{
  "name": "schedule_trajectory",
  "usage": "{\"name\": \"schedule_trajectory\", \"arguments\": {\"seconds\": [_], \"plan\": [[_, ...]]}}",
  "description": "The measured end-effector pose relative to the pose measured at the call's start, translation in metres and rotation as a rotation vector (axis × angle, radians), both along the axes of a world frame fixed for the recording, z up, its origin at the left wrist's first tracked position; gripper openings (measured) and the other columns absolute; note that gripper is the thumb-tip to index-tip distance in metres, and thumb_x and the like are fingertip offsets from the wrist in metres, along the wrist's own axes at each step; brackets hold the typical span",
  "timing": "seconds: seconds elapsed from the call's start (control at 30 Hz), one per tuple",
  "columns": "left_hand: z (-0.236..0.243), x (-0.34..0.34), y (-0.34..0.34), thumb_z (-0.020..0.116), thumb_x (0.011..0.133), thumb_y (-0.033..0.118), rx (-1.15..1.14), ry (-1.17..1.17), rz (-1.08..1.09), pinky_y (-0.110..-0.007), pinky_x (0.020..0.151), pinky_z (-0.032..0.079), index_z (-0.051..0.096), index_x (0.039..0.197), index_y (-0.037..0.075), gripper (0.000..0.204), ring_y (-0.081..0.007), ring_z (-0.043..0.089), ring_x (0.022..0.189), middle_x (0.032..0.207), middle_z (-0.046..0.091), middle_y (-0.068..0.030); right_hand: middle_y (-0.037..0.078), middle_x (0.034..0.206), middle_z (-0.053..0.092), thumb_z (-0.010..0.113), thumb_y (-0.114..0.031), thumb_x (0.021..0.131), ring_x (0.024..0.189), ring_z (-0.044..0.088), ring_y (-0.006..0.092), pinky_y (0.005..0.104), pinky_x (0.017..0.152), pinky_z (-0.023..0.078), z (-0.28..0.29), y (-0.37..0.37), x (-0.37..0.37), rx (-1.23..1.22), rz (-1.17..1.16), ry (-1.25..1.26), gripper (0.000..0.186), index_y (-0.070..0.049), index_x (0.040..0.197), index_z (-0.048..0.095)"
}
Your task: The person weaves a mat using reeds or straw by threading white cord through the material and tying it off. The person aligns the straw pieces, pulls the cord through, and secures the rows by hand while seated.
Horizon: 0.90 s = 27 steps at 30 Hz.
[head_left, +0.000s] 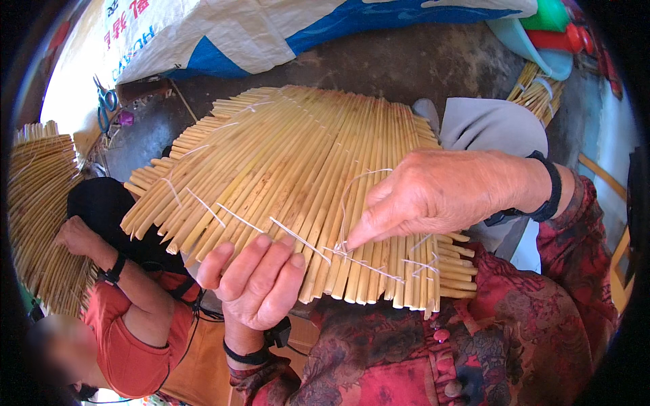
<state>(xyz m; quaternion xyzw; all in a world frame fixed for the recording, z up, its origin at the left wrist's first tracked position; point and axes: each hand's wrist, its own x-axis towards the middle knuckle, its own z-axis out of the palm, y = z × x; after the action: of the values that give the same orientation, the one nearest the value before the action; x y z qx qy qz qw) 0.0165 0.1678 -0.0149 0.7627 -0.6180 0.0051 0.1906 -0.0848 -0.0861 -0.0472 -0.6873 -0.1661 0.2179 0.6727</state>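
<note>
A fan-shaped mat of yellow plant stalks (pixel 298 162), bound side by side with rows of white stitches, lies across my lap. My left hand (pixel 257 287) is closed over its near edge, fingertips on top beside a stitch; the thumb's grip underneath is hidden. On the right, my right hand (pixel 440 193) is closed, its index fingertip pressed down at a small tangle of stitching near the same edge. A loop of white thread (pixel 344 206) rises from that spot and runs back under this hand. Whether a needle is in the fingers cannot be seen.
At left, a co-worker in a red shirt (pixel 125 338) holds another stalk mat (pixel 47 203). Blue-handled scissors (pixel 105 108) lie beyond it. A white and blue woven sack (pixel 237 40) spans the back. A light blue basin (pixel 555 64) and a tied stalk bundle (pixel 538 95) stand far right.
</note>
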Motion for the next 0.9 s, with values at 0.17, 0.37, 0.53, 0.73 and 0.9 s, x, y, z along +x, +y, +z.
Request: {"name": "schedule_trajectory", "arguments": {"seconds": [0.17,0.37,0.53,0.73,0.9], "plan": [[-0.001,0.002,-0.002,0.061,0.078,0.018,-0.004,0.002,-0.017,-0.034,0.091,0.035,0.061,0.094,0.018,0.016,-0.0133,0.056,0.093,0.092,0.067,0.0044,0.014,0.089,0.066,0.052,-0.023,0.093,0.084,0.062,0.0330,0.0393,0.069,0.050,0.003,0.000,0.001,-0.017,-0.004,-0.013,0.023,-0.010,0.107,0.065],[0.000,0.002,-0.005,0.060,0.077,0.017,-0.024,-0.014,-0.032,-0.034,0.089,0.036,0.061,0.091,0.017,0.013,-0.0133,0.057,0.090,0.091,0.067,0.0038,0.013,0.078,0.063,0.051,-0.018,0.089,0.080,0.062,0.0334,0.0414,0.067,0.049,0.019,-0.005,0.011,-0.170,0.038,-0.117,0.017,-0.006,0.092,0.063],[-0.002,0.003,-0.007,0.061,0.074,0.016,-0.056,-0.034,-0.040,-0.034,0.087,0.037,0.062,0.089,0.016,0.015,-0.0140,0.059,0.088,0.090,0.068,0.0019,0.013,0.071,0.061,0.052,-0.012,0.077,0.076,0.064,0.0320,0.0418,0.063,0.051,0.031,-0.007,0.024,-0.405,0.168,-0.374,0.008,-0.005,0.077,0.057],[-0.005,0.006,-0.009,0.063,0.070,0.015,-0.098,-0.032,-0.091,-0.033,0.085,0.037,0.063,0.089,0.014,0.018,-0.0152,0.059,0.087,0.088,0.068,0.0002,0.013,0.070,0.061,0.053,-0.010,0.076,0.072,0.064,0.0314,0.0410,0.059,0.052,0.033,-0.002,0.027,-0.468,0.227,-0.484,0.007,-0.004,0.077,0.056],[-0.007,0.016,-0.015,0.063,0.066,0.014,-0.173,-0.029,-0.108,-0.032,0.083,0.040,0.063,0.089,0.011,0.023,-0.0160,0.059,0.089,0.090,0.066,-0.0016,0.011,0.073,0.058,0.054,-0.010,0.076,0.072,0.063,0.0305,0.0402,0.059,0.051,0.041,0.002,0.030,-0.551,0.261,-0.543,0.007,-0.005,0.081,0.054]]}}
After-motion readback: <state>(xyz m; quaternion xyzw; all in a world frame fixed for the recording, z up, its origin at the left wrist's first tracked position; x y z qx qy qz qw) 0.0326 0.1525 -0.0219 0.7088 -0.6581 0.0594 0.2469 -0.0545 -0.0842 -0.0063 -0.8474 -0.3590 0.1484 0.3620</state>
